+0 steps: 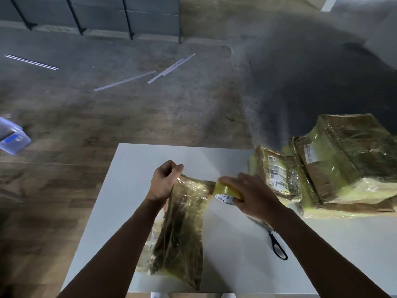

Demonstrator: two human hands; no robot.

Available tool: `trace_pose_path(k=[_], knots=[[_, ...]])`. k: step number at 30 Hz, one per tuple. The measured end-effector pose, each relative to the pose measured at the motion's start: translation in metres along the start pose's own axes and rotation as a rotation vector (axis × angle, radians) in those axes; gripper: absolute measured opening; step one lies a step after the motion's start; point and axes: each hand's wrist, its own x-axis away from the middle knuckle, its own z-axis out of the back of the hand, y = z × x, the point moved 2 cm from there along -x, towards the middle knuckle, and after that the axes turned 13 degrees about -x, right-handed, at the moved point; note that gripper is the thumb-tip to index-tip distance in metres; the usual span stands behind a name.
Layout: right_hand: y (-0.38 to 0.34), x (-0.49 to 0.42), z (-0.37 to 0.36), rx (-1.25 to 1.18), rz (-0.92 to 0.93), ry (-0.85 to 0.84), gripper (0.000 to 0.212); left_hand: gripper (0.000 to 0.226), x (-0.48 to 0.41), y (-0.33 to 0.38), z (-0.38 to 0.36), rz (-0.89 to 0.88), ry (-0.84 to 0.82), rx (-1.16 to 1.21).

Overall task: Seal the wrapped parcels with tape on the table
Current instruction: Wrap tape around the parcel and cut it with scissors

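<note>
Head view: the film-wrapped brown parcel [182,229] lies on the white desk [236,265], long axis running away from the person, its far end pinched by the left hand [164,179], with the right hand [255,195] gripping a yellow tape roll [225,190] (printed core) just right of that end.

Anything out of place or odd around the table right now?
Beyond the table, thin white strips lie scattered on the floor. The scissors lie partly under the right forearm. Nothing looks spilled or torn.
</note>
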Motion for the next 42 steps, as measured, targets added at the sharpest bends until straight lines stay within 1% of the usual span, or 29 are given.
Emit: trace_pose_path(k=[3,5,6,7,9,11,12,13,15,17,18,21,24,28,31,34,37,39,41,42], knots=[[-0.009,-0.005,-0.010,0.060,0.023,-0.005,0.068,0.042,-0.002,-0.013,0.009,0.065,-0.061,-0.083],[-0.011,-0.010,-0.015,0.053,0.018,0.005,0.068,0.027,-0.003,-0.017,0.015,0.049,-0.069,-0.192],[-0.011,-0.013,-0.017,0.033,0.011,0.003,0.067,0.019,-0.007,-0.016,0.019,-0.009,-0.043,-0.325],[-0.011,-0.015,-0.019,-0.001,0.002,-0.008,0.066,0.015,-0.011,-0.014,0.024,-0.092,-0.005,-0.506],[-0.014,-0.021,-0.020,-0.077,-0.033,-0.022,0.064,0.020,-0.016,-0.002,0.030,-0.231,0.053,-0.844],[-0.018,-0.025,-0.019,-0.127,-0.055,-0.022,0.059,0.015,-0.012,0.007,0.030,-0.324,0.104,-1.049],[-0.019,-0.027,-0.019,-0.139,-0.052,-0.019,0.057,0.016,-0.006,0.010,0.025,-0.355,0.110,-1.101],[-0.020,-0.028,-0.019,-0.146,-0.048,-0.021,0.055,0.019,0.000,0.008,0.019,-0.365,0.107,-1.108],[-0.021,-0.028,-0.019,-0.149,-0.056,-0.044,0.053,0.023,0.012,0.004,0.007,-0.307,0.112,-1.039],[-0.021,-0.026,-0.019,-0.132,-0.059,-0.091,0.054,0.022,0.015,0.000,0.006,-0.236,0.141,-1.006],[-0.020,-0.024,-0.019,-0.137,-0.053,-0.116,0.055,0.020,0.013,-0.002,0.007,-0.230,0.128,-1.007],[-0.020,-0.020,-0.011,-0.192,-0.044,-0.125,0.062,0.021,0.004,-0.003,0.018,-0.239,-0.002,-0.960],[-0.026,-0.019,-0.005,-0.118,0.016,-0.094,0.066,0.028,-0.003,-0.001,0.030,-0.202,-0.125,-0.942],[-0.033,-0.018,-0.004,-0.076,0.036,-0.105,0.070,0.030,-0.011,-0.011,0.045,-0.185,-0.169,-0.928],[-0.027,-0.009,-0.010,-0.087,-0.018,-0.128,0.064,0.031,-0.012,-0.023,0.048,-0.166,-0.220,-0.893],[-0.027,-0.004,-0.018,-0.110,-0.067,-0.140,0.058,0.030,-0.011,-0.028,0.049,-0.161,-0.228,-0.852],[-0.030,0.000,-0.028,-0.095,-0.118,-0.173,0.052,0.031,-0.011,-0.031,0.051,-0.181,-0.225,-0.894],[-0.031,0.002,-0.037,-0.088,-0.141,-0.180,0.050,0.029,-0.012,-0.032,0.051,-0.228,-0.219,-0.926],[-0.031,0.001,-0.042,-0.090,-0.154,-0.174,0.049,0.024,-0.011,-0.027,0.050,-0.342,-0.187,-0.976],[-0.031,-0.001,-0.044,-0.089,-0.156,-0.171,0.049,0.023,-0.011,-0.025,0.050,-0.442,-0.145,-1.014]])
